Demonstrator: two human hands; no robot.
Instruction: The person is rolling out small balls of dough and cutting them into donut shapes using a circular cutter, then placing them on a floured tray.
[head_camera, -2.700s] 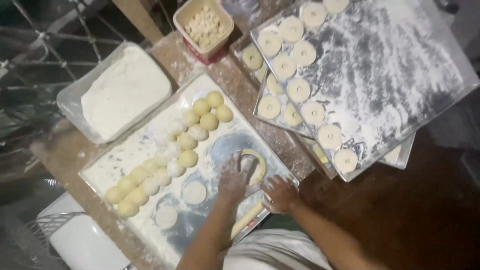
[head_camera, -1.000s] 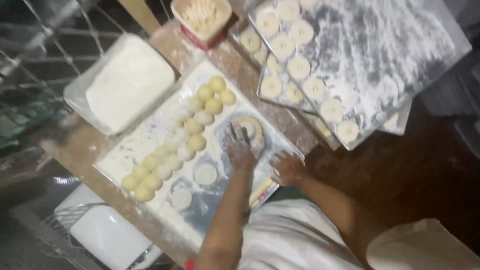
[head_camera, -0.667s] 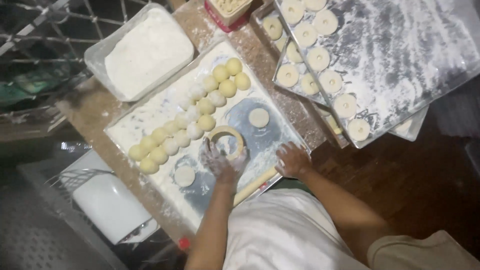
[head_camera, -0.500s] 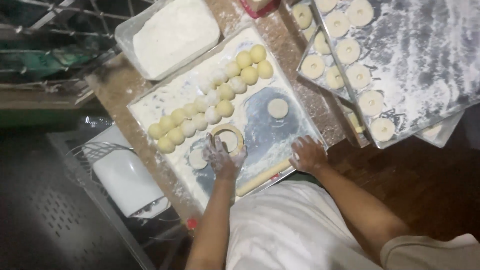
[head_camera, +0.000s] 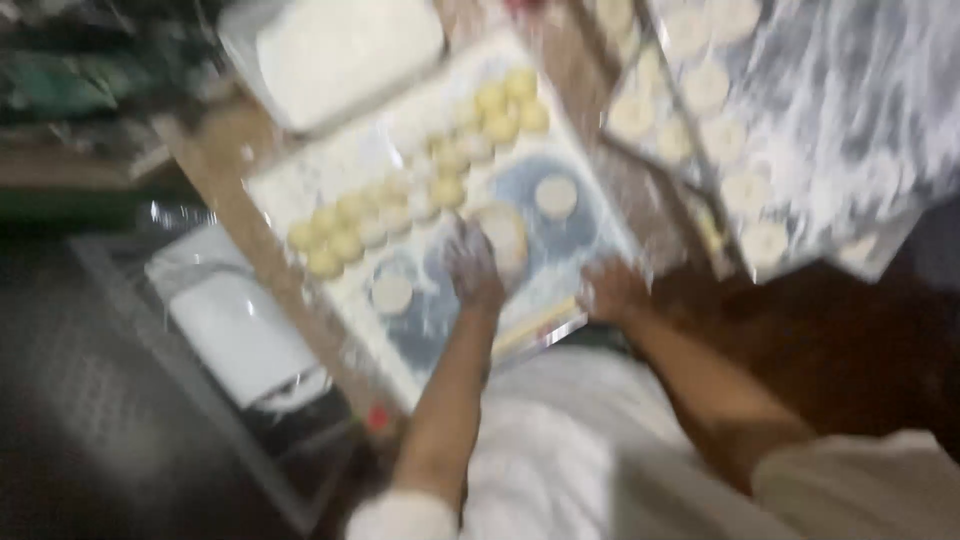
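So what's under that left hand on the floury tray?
The left hand presses a flattened dough round on the tray. The part beneath the palm is hidden.

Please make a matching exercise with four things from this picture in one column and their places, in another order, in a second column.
1. left hand
2. right hand
3. yellow dough balls
4. tub of flour

a. top of the view, beyond the floured tray
b. on a flattened dough piece
c. at the tray's near right corner
d. in rows across the tray

Pairs: 1-b, 2-c, 3-d, 4-a
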